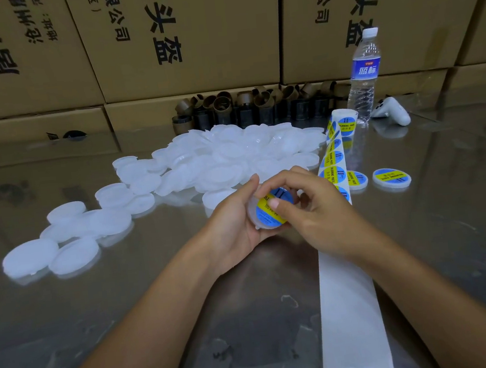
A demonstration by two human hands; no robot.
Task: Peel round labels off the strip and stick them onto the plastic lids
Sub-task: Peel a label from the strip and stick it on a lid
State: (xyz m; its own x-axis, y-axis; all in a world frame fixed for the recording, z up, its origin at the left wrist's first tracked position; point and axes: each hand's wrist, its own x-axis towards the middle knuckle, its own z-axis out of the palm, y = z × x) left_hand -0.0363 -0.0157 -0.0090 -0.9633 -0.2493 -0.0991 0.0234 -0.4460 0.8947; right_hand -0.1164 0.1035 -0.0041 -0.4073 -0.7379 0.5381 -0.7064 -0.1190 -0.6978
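While my left hand point(234, 229) cups the plastic lid point(252, 212) just above the glossy table point(156, 283), fingers curled round its rim, my right hand point(316, 206) bends over it, thumb pressing the round blue-and-yellow label point(264, 217) onto the lid's face and the other fingers hooked over the far edge. My thumb hides part of the label, so I cannot tell whether it sits centred. If it is off, pressing harder will probably fix it crooked or leave an edge hanging past the rim. Rubbing from one side only could trap a bubble or a crease. The lid looks smooth and light, so a firm push may tip it out of my left fingers. The backing strip point(349, 292) runs under my right wrist up to the label roll point(344, 120), which stands just beside the water bottle point(363, 75). A careless drag of that arm could tug the strip, topple the roll, or crease the labels left on the strip point(330, 156). The finished lids point(391, 178) lie right of the strip, and the heap of bare lids point(232, 155) lies beyond my hands.
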